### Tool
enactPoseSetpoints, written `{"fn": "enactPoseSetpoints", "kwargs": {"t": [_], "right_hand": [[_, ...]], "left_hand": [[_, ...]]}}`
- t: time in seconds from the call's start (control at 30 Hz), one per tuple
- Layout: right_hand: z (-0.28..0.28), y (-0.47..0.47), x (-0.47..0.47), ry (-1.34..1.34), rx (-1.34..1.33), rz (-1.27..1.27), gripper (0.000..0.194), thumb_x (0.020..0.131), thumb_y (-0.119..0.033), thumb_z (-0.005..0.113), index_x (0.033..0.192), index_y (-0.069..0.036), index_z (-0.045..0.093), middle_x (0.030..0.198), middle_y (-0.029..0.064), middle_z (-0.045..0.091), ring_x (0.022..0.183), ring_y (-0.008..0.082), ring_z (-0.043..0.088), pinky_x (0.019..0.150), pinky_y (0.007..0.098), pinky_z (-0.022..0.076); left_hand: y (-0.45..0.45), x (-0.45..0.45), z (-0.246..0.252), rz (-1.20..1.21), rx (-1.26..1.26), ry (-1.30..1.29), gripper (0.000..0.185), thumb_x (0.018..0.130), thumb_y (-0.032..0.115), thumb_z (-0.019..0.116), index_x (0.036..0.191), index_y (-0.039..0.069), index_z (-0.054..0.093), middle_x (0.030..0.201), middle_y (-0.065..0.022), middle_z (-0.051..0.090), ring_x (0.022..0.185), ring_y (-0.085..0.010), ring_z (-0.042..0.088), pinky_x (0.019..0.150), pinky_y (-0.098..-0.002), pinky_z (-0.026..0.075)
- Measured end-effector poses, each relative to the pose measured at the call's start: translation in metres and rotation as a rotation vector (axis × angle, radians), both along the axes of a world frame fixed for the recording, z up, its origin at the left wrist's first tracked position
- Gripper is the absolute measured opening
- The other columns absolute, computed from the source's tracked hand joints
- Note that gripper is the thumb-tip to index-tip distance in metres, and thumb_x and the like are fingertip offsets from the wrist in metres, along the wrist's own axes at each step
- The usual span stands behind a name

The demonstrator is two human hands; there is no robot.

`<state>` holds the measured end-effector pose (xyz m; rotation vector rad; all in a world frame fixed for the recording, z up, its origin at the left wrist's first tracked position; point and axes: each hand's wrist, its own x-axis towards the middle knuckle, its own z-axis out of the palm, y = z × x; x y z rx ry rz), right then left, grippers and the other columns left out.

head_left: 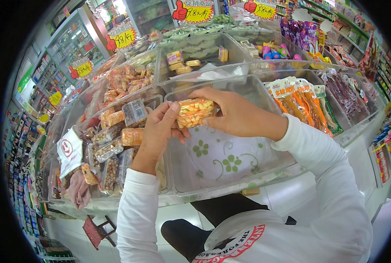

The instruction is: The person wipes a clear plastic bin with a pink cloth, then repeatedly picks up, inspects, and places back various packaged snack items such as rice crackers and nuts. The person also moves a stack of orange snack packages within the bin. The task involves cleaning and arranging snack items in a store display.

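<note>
Both my hands hold one clear-wrapped, yellow-orange snack bar [195, 113] above a clear plastic bin [228, 187] with a flower-patterned bottom. My left hand [161, 131] pinches the wrapper's left end between thumb and fingers. Around the right end, my right hand [235, 113] has its thumb below and its fingers along the top and back. Left of my hands, wrapped nut bars [109, 149] and orange-wrapped bars [132, 136] fill another bin. A white bag with a printed smiling face [70, 148] and a crumpled pink cloth [79, 190] lie at that bin's left side.
Bins of wrapped sweets [126, 79], boxed biscuits [179, 62] and orange snack packets [300, 98] surround the hands. Price signs [193, 11] stand behind. A small red stool [95, 231] is on the floor at lower left; stocked shelves [356, 29] line the shop.
</note>
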<state>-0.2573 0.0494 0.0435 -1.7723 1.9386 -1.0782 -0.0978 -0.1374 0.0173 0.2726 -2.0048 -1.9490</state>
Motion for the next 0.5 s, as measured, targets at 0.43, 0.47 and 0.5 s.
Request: {"fn": "enactPoseSetpoints", "kwargs": {"t": [0.43,0.47,0.5], "right_hand": [[-0.014,-0.009,-0.012,-0.609,-0.063,0.104,0.06,0.098,-0.017,0.074,0.15,-0.001,0.047,0.136,0.0093,0.062,0.122,0.0169,0.063,0.101,0.0348,0.0549],[-0.019,-0.011,-0.017,-0.566,-0.087,0.143,0.061,0.098,-0.017,0.074,0.15,0.0,0.047,0.136,0.0091,0.062,0.123,0.0167,0.062,0.103,0.0344,0.0537],[-0.018,-0.013,-0.017,-0.525,-0.113,0.183,0.061,0.098,-0.017,0.074,0.151,0.0,0.047,0.137,0.009,0.062,0.125,0.0165,0.062,0.105,0.0341,0.0525]], "left_hand": [[0.0,0.008,0.003,0.047,0.051,-0.019,0.04,0.112,0.038,0.054,0.128,0.003,0.066,0.099,-0.0073,0.074,0.073,-0.0136,0.068,0.059,-0.0266,0.052],[0.002,0.006,0.001,0.05,0.049,0.007,0.037,0.111,0.034,0.055,0.129,0.003,0.066,0.102,-0.0066,0.074,0.078,-0.0131,0.069,0.063,-0.0262,0.053],[0.003,0.005,0.0,0.054,0.045,0.031,0.033,0.111,0.029,0.057,0.13,0.004,0.067,0.106,-0.0058,0.075,0.084,-0.0125,0.07,0.068,-0.0257,0.053]]}}
